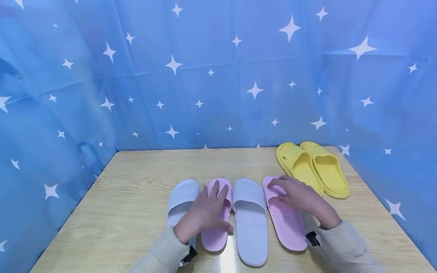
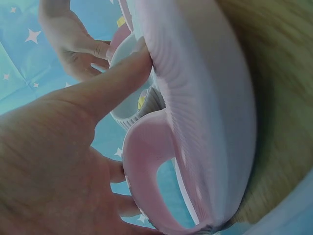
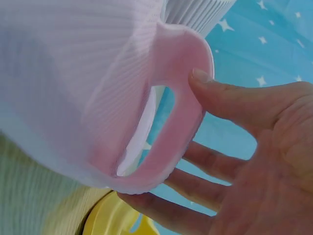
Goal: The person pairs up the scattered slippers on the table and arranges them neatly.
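Note:
Two pink slippers and two pale bluish-white slippers stand alternately in a row, toes away from me. My left hand (image 1: 205, 214) lies over the left pink slipper (image 1: 214, 242), fingers spread across its strap. In the left wrist view its thumb (image 2: 115, 83) reaches the sole's edge. My right hand (image 1: 302, 195) rests at the strap of the right pink slipper (image 1: 290, 231). The right wrist view shows its thumb (image 3: 234, 100) touching the strap's rear edge, other fingers extended along the outside. One pale slipper (image 1: 252, 231) sits between the pink ones; the other (image 1: 179, 193) is partly hidden by my left hand.
A pair of yellow slippers (image 1: 332, 178) lies at the back right of the wooden table (image 1: 143, 182), just beyond my right hand. A blue curtain (image 1: 218, 87) with white stars hangs behind the table and along its sides.

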`<state>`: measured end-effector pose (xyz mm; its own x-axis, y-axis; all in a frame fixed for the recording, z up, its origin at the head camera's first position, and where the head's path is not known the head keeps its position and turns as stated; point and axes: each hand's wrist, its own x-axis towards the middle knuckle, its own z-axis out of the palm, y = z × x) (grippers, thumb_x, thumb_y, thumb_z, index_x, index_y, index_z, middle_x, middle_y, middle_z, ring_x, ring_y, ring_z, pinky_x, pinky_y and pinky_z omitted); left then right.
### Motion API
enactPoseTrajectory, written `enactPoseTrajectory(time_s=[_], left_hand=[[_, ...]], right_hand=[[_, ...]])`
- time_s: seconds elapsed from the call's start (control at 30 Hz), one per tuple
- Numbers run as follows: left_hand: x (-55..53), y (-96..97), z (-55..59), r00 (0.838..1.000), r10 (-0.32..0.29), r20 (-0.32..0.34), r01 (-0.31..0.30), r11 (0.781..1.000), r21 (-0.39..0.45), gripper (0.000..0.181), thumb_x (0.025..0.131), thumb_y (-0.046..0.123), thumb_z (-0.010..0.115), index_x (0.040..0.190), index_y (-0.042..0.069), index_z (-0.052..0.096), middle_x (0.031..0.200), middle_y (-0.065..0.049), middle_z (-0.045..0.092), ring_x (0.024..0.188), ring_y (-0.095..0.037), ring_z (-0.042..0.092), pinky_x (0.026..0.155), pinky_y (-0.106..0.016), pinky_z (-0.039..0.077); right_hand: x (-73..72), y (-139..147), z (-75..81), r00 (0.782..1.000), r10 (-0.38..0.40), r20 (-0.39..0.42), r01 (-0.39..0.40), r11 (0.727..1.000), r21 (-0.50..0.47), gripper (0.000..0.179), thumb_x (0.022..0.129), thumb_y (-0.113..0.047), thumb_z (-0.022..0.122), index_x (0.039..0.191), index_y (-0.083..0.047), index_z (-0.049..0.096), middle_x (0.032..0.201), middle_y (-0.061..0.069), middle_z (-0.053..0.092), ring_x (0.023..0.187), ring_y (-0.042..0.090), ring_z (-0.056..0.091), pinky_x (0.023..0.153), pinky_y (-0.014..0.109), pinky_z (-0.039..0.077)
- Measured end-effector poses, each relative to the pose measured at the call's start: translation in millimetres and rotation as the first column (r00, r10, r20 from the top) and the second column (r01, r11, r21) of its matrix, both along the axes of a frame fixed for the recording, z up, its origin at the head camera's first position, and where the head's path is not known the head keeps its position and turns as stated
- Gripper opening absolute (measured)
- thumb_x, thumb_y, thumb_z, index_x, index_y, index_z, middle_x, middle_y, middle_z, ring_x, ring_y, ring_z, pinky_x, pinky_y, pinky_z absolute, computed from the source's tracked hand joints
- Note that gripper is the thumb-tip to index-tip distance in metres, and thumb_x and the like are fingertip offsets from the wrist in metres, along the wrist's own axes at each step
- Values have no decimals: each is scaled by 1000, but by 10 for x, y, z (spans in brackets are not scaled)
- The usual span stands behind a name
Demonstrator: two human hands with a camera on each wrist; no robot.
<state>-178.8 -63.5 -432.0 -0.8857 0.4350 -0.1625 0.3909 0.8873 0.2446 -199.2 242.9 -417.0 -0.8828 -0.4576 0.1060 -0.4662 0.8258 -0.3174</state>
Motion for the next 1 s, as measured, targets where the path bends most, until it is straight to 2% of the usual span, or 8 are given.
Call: enactPoseTrajectory(time_s=[0.3, 0.5, 0.77, 0.9, 1.0], left_hand=[[-16, -35, 29, 1000, -2, 4, 2, 1000, -11, 129, 67, 63, 90, 166, 13, 22, 172, -22, 16, 152, -60, 21, 120, -66, 35], [-29, -92, 90, 999, 6, 37, -6, 1000, -14, 127, 68, 59, 90, 166, 15, 22, 173, -20, 16, 153, -57, 22, 119, -66, 36], [-57, -208, 179, 994, 39, 102, -42, 999, 33, 125, 66, 52, 94, 164, 17, 27, 173, -17, 17, 153, -56, 22, 116, -71, 35], [-92, -245, 210, 991, 64, 119, -68, 997, 27, 122, 67, 50, 95, 165, 19, 27, 174, -14, 17, 153, -56, 23, 117, -74, 31], [-108, -271, 211, 989, 82, 126, -85, 996, 18, 122, 68, 48, 95, 165, 20, 27, 174, -15, 16, 152, -57, 26, 116, -74, 32]], right_hand=[[-18, 4, -51, 997, 69, -25, -70, 997, -33, 33, 86, -6, 76, 116, -20, 72, 123, 12, 70, 112, 36, 68, 83, 54, 59], [-9, -9, -75, 992, 122, -24, -123, 990, -62, 32, 87, -9, 77, 116, -21, 72, 124, 11, 70, 115, 34, 68, 92, 53, 58], [41, -80, -55, 983, 185, -19, -186, 981, -56, 30, 89, -15, 77, 118, -22, 71, 126, 8, 69, 113, 31, 69, 90, 48, 59], [70, -100, -37, 976, 214, 29, -211, 974, -77, 31, 92, -20, 76, 123, -21, 68, 129, 7, 66, 110, 26, 69, 89, 44, 59], [111, -102, -21, 965, 242, 103, -231, 967, -111, 38, 94, -26, 75, 130, -18, 64, 135, 10, 62, 112, 26, 68, 93, 44, 58]])
